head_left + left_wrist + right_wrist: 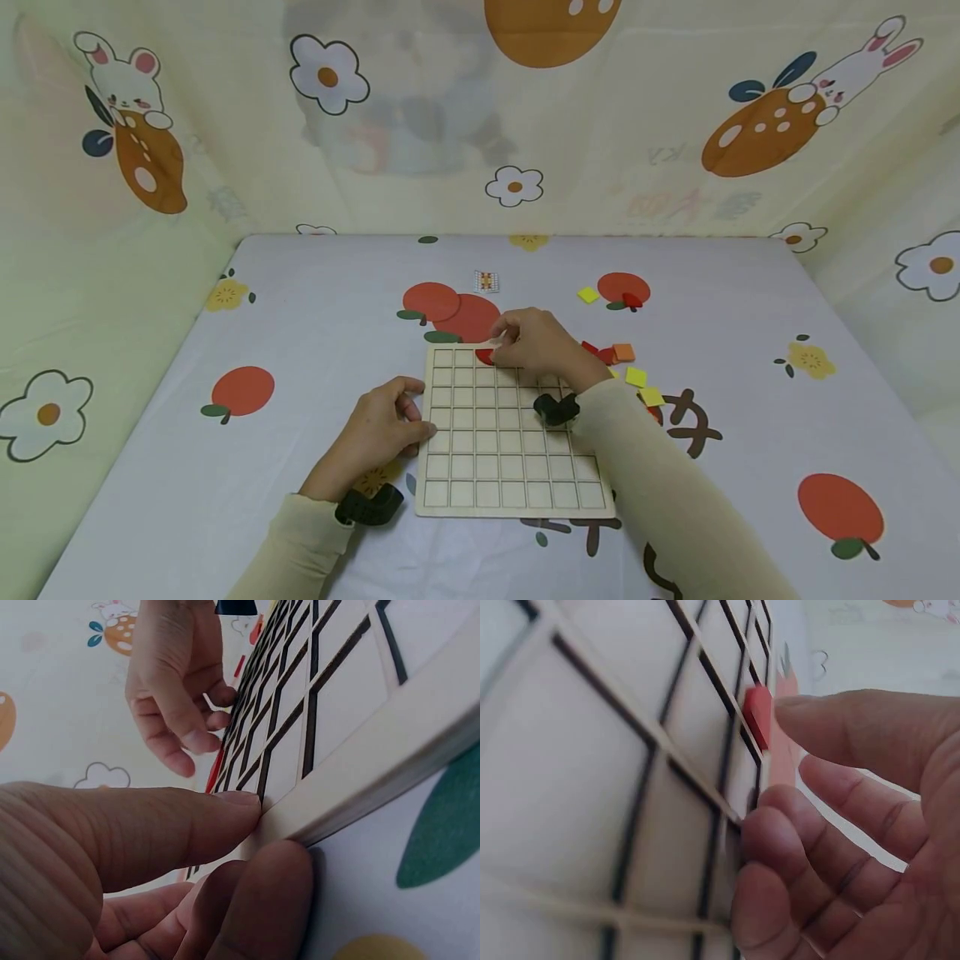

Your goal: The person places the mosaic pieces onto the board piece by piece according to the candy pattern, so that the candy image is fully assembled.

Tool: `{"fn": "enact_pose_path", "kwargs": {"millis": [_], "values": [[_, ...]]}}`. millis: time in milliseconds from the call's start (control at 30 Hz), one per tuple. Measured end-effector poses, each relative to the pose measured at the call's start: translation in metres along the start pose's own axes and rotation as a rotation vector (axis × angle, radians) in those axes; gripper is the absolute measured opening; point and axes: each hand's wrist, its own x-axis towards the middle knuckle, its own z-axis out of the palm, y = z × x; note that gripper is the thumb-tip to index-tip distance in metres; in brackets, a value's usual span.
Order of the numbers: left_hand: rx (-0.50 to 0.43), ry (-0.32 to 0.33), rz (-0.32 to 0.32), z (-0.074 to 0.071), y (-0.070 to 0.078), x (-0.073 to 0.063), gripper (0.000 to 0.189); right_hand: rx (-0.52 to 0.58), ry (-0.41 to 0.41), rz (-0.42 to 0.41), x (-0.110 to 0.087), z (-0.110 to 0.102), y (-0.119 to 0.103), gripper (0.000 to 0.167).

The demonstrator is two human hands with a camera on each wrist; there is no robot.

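Note:
A pale wooden grid board [480, 510] lies flat on the table, divided into square cells. My left hand [390, 417] holds its left edge; in the left wrist view the thumb [187, 825] lies on the rim with a fingertip [270, 877] against the side. A red tile [758, 716] sits in a cell of the far row. Close over that row is my right hand [536, 342], its thumb tip [799, 716] beside the red tile and its other fingers loosely bent at the board, with nothing seen between them.
Several loose yellow tiles [636, 377], red tiles and an orange tile [624, 352] lie right of the board, partly behind the right arm. Farther back are a yellow tile [588, 295], a red piece [632, 300] and a small patterned card [487, 282]. Printed cloth covers table and walls.

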Motion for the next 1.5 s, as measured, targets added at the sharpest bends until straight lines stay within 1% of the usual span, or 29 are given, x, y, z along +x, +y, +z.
{"fn": "enact_pose_path", "kwargs": {"millis": [67, 233, 333, 467, 567, 700, 900, 1033, 1267, 1367, 1500], "values": [[0.005, 0.002, -0.002, 0.000, 0.000, 0.000, 0.055, 0.005, 0.025, -0.009, 0.001, -0.006, 0.004, 0.029], [0.010, 0.007, -0.009, -0.002, 0.001, -0.001, 0.055, -0.006, 0.121, 0.036, 0.006, -0.027, 0.017, 0.033], [0.010, 0.011, -0.011, -0.002, 0.001, -0.001, 0.055, 0.011, 0.182, 0.118, 0.010, -0.043, 0.026, 0.038], [0.007, 0.015, -0.017, -0.001, 0.001, -0.001, 0.055, 0.031, 0.239, 0.224, 0.013, -0.066, 0.041, 0.042], [0.004, 0.017, -0.020, -0.001, 0.001, -0.001, 0.055, -0.004, 0.279, 0.253, 0.013, -0.079, 0.053, 0.044], [0.002, 0.016, -0.020, 0.000, 0.001, -0.001, 0.056, -0.083, 0.312, 0.299, 0.013, -0.089, 0.065, 0.048], [-0.002, 0.016, -0.015, 0.001, 0.000, -0.001, 0.055, -0.166, 0.258, 0.379, 0.014, -0.093, 0.072, 0.051], [0.000, 0.015, -0.010, 0.001, 0.001, -0.001, 0.055, -0.184, 0.247, 0.413, 0.016, -0.090, 0.077, 0.045], [-0.005, 0.016, -0.011, 0.002, 0.001, -0.001, 0.056, -0.163, 0.272, 0.395, 0.016, -0.087, 0.078, 0.033], [-0.008, 0.014, -0.008, 0.001, 0.001, -0.001, 0.056, -0.150, 0.297, 0.377, 0.016, -0.086, 0.078, 0.028], [-0.006, 0.017, -0.004, 0.001, 0.001, -0.001, 0.056, -0.103, 0.329, 0.365, 0.017, -0.085, 0.077, 0.020]]}}
